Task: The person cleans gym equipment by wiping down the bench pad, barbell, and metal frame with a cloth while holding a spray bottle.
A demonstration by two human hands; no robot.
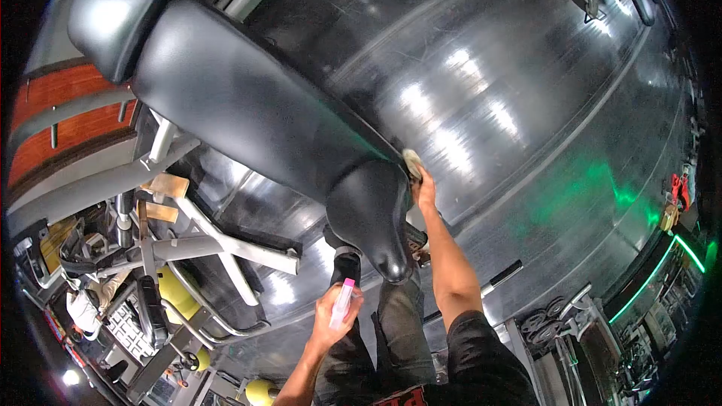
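A black padded bench (241, 98) runs diagonally from the upper left, with a separate headrest pad (113, 19) at its far end and a rounded seat pad (368, 207) at the near end. My right hand (425, 189) presses a light-coloured cloth (412, 165) against the bench's right edge, beside the seat pad. In my left hand (331, 316) is a small clear bottle with a pink top (344, 302), held upright near my legs, just below the seat pad.
Grey and white metal frames (226, 252) of gym equipment stand at the left, with yellow-green balls (177, 293) among them. Weight plates (545, 316) and racks are at the lower right. Dark, shiny floor (519, 105) stretches right of the bench.
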